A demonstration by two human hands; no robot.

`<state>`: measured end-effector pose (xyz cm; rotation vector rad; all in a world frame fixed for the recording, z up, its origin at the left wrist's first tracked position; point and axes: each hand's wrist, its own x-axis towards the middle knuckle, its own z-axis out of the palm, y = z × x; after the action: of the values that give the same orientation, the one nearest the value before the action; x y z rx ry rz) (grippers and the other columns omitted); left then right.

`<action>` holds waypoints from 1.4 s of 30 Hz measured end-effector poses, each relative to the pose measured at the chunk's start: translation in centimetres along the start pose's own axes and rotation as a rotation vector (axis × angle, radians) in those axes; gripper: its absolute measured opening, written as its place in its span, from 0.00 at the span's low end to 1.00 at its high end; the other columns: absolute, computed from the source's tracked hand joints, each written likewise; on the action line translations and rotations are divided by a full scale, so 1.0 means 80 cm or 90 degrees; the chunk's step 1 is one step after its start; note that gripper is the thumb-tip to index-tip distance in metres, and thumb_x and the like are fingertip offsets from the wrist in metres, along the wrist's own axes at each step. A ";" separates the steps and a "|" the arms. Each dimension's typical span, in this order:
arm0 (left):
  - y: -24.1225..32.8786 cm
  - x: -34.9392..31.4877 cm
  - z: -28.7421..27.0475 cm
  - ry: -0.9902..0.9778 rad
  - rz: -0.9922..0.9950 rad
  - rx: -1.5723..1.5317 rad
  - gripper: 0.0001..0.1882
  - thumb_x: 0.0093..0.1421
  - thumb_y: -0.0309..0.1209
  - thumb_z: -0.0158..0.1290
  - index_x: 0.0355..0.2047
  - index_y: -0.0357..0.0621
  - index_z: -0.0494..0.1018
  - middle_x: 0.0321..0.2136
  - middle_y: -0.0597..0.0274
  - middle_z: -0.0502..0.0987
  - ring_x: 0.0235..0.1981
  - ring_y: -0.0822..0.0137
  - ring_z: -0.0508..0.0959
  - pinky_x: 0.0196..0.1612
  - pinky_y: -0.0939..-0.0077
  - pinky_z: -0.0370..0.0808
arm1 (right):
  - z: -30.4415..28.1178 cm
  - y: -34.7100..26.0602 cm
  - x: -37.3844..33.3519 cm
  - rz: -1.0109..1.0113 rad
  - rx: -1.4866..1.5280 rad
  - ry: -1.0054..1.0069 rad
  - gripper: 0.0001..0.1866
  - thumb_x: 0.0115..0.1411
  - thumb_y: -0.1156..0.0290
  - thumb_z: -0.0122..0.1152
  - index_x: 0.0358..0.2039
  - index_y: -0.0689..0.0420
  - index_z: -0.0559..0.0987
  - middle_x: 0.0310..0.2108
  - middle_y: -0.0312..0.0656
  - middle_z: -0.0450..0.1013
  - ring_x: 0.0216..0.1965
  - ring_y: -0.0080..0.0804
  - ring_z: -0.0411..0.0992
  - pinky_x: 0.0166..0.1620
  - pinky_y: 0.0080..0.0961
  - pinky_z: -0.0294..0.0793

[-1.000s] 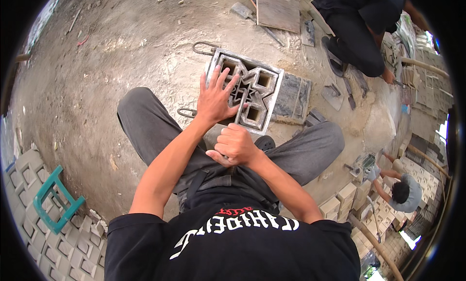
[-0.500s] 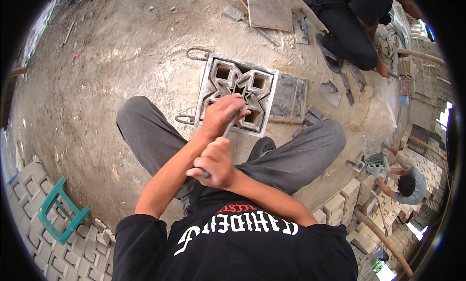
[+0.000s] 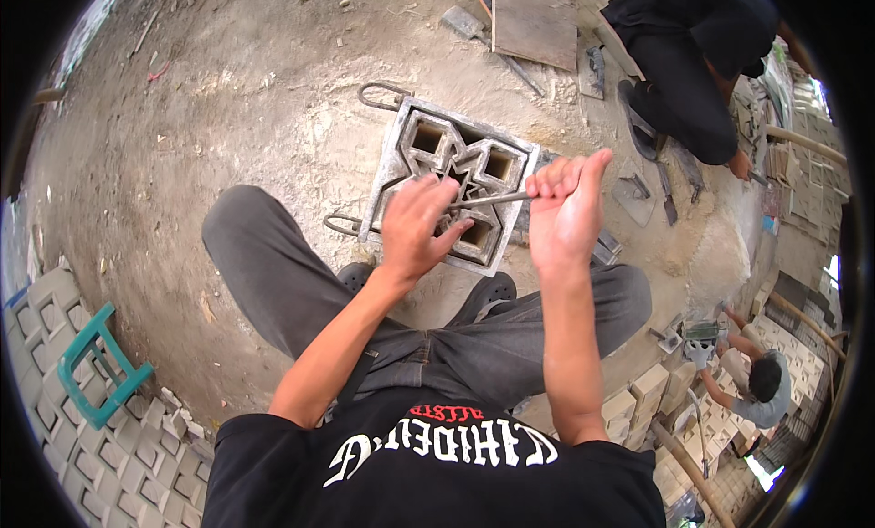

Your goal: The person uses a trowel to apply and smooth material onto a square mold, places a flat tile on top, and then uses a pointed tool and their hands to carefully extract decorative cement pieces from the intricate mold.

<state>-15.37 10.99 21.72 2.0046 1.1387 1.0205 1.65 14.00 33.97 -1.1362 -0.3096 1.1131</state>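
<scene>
A square metal block mould [image 3: 384, 168] lies on the ground before me. Inside it are star-shaped ridges and square holes, and wire loop handles stick out on its left side. My right hand [image 3: 567, 205] is wrapped round one end of a metal rod [image 3: 497, 199], to the right of the mould. The rod lies nearly level across the mould's middle, its other end by the centre star. Over the mould's left middle is my left hand [image 3: 417, 229], fingers somewhat spread and slightly blurred, thumb near the rod's end. Whether it touches the mould is hard to tell.
A co-worker in dark clothes [image 3: 688, 72] crouches at the upper right near a trowel [image 3: 633, 200]. A board [image 3: 533, 22] lies beyond the mould. Another person [image 3: 764, 378] works among stacked blocks at the lower right. A teal stool [image 3: 77, 369] stands on blocks at the left.
My right hand has swung from near my lap out to the right, turning the rod from upright to nearly level. My left hand has loosened from the rod and spread its fingers.
</scene>
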 end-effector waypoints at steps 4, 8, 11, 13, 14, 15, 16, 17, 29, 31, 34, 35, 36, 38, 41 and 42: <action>-0.011 0.004 -0.006 -0.095 -0.132 0.262 0.57 0.40 0.63 0.65 0.65 0.44 0.58 0.67 0.47 0.54 0.69 0.47 0.51 0.67 0.44 0.46 | -0.016 0.008 0.045 0.091 -0.005 0.055 0.28 0.67 0.41 0.44 0.20 0.51 0.59 0.18 0.31 0.53 0.23 0.25 0.53 0.33 0.28 0.60; -0.001 0.016 -0.003 -0.158 -0.170 0.360 0.62 0.37 0.72 0.59 0.66 0.45 0.58 0.67 0.42 0.53 0.68 0.47 0.53 0.67 0.44 0.44 | -0.033 0.018 0.070 0.134 0.000 0.084 0.28 0.67 0.41 0.44 0.20 0.51 0.59 0.19 0.31 0.53 0.23 0.26 0.54 0.34 0.29 0.60; 0.005 0.025 0.004 -0.186 -0.209 0.380 0.63 0.36 0.73 0.58 0.67 0.49 0.57 0.68 0.46 0.52 0.69 0.50 0.51 0.67 0.44 0.44 | -0.050 0.020 0.081 0.136 -0.066 0.111 0.28 0.68 0.42 0.43 0.21 0.52 0.60 0.18 0.32 0.54 0.22 0.28 0.57 0.34 0.32 0.67; 0.006 0.031 0.014 -0.184 -0.202 0.380 0.63 0.36 0.73 0.58 0.67 0.50 0.57 0.68 0.46 0.51 0.69 0.50 0.51 0.67 0.44 0.44 | -0.089 0.023 0.090 0.141 -0.111 0.121 0.30 0.67 0.42 0.44 0.21 0.57 0.66 0.20 0.38 0.65 0.24 0.33 0.69 0.35 0.38 0.78; 0.007 0.028 0.010 -0.180 -0.209 0.394 0.62 0.36 0.73 0.58 0.67 0.51 0.57 0.68 0.47 0.51 0.69 0.50 0.51 0.67 0.44 0.44 | -0.083 0.019 0.085 0.152 -0.113 0.120 0.30 0.67 0.42 0.44 0.21 0.57 0.66 0.20 0.38 0.65 0.24 0.33 0.69 0.35 0.38 0.78; 0.006 0.027 0.008 -0.189 -0.226 0.394 0.62 0.37 0.73 0.58 0.68 0.54 0.55 0.69 0.48 0.49 0.70 0.51 0.50 0.67 0.42 0.44 | -0.079 0.012 0.075 0.175 -0.236 0.123 0.31 0.67 0.42 0.45 0.24 0.60 0.71 0.25 0.43 0.71 0.27 0.35 0.73 0.36 0.37 0.80; 0.004 0.027 0.007 -0.193 -0.237 0.395 0.62 0.37 0.73 0.58 0.68 0.54 0.55 0.69 0.48 0.49 0.70 0.51 0.50 0.67 0.42 0.44 | -0.075 0.005 0.062 0.196 -0.359 0.124 0.32 0.67 0.42 0.46 0.26 0.63 0.75 0.30 0.48 0.76 0.31 0.37 0.77 0.36 0.36 0.82; 0.006 0.029 0.005 -0.217 -0.240 0.398 0.63 0.38 0.73 0.57 0.69 0.53 0.52 0.69 0.47 0.48 0.70 0.49 0.48 0.66 0.41 0.43 | -0.078 -0.008 0.047 0.219 -0.426 0.079 0.33 0.66 0.44 0.49 0.35 0.70 0.79 0.37 0.55 0.78 0.37 0.37 0.80 0.35 0.30 0.83; 0.005 0.074 -0.014 -0.604 -0.456 0.329 0.63 0.50 0.66 0.55 0.71 0.61 0.25 0.69 0.37 0.21 0.69 0.37 0.22 0.65 0.34 0.27 | -0.015 -0.047 -0.041 0.848 -0.497 -0.176 0.20 0.67 0.62 0.49 0.52 0.63 0.68 0.15 0.34 0.62 0.12 0.23 0.62 0.17 0.23 0.58; 0.006 0.076 -0.020 -0.620 -0.468 0.320 0.61 0.52 0.65 0.53 0.70 0.61 0.24 0.68 0.38 0.19 0.69 0.39 0.21 0.65 0.36 0.24 | -0.014 -0.040 -0.046 0.818 -0.491 -0.161 0.17 0.67 0.61 0.48 0.46 0.62 0.69 0.15 0.35 0.63 0.12 0.24 0.62 0.17 0.24 0.59; 0.007 0.082 -0.015 -0.642 -0.473 0.318 0.60 0.53 0.65 0.52 0.70 0.61 0.24 0.68 0.37 0.19 0.69 0.38 0.21 0.65 0.35 0.23 | -0.031 -0.020 -0.080 0.628 -0.601 -0.197 0.18 0.69 0.57 0.43 0.39 0.60 0.71 0.15 0.37 0.66 0.11 0.26 0.63 0.17 0.26 0.61; 0.002 0.077 -0.018 -0.632 -0.474 0.283 0.60 0.54 0.64 0.52 0.70 0.61 0.22 0.68 0.35 0.18 0.68 0.36 0.20 0.64 0.33 0.23 | -0.016 -0.023 -0.095 0.661 -0.568 -0.147 0.19 0.70 0.56 0.43 0.37 0.61 0.71 0.15 0.38 0.67 0.11 0.27 0.65 0.17 0.26 0.62; 0.001 0.073 -0.018 -0.638 -0.468 0.279 0.60 0.54 0.64 0.52 0.70 0.61 0.22 0.68 0.35 0.18 0.68 0.36 0.20 0.64 0.33 0.23 | -0.002 -0.026 -0.106 0.689 -0.536 -0.094 0.20 0.70 0.55 0.43 0.36 0.61 0.71 0.15 0.39 0.68 0.12 0.28 0.66 0.17 0.25 0.63; -0.005 0.065 -0.019 -0.582 -0.425 0.311 0.57 0.55 0.60 0.53 0.71 0.55 0.30 0.69 0.37 0.24 0.70 0.40 0.24 0.66 0.35 0.27 | 0.011 -0.013 -0.117 0.714 -0.512 -0.061 0.21 0.69 0.56 0.44 0.42 0.65 0.72 0.15 0.41 0.70 0.13 0.29 0.69 0.18 0.25 0.65; -0.025 0.028 -0.030 -0.423 -0.143 0.704 0.46 0.56 0.54 0.55 0.68 0.45 0.51 0.68 0.37 0.46 0.71 0.45 0.46 0.67 0.47 0.48 | 0.045 -0.018 -0.124 0.739 -0.442 -0.013 0.16 0.70 0.57 0.44 0.39 0.60 0.69 0.16 0.38 0.71 0.17 0.26 0.72 0.18 0.21 0.65; -0.007 0.038 -0.029 -0.423 -0.129 0.690 0.46 0.56 0.54 0.55 0.68 0.45 0.51 0.68 0.37 0.46 0.71 0.45 0.46 0.67 0.47 0.48 | 0.045 -0.018 -0.124 0.727 -0.501 0.008 0.16 0.70 0.58 0.45 0.41 0.60 0.70 0.16 0.39 0.72 0.17 0.26 0.73 0.18 0.21 0.65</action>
<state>-16.56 14.24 23.45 2.5840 1.5882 -0.5309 -4.68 7.86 39.91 -2.1364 -0.0458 2.0653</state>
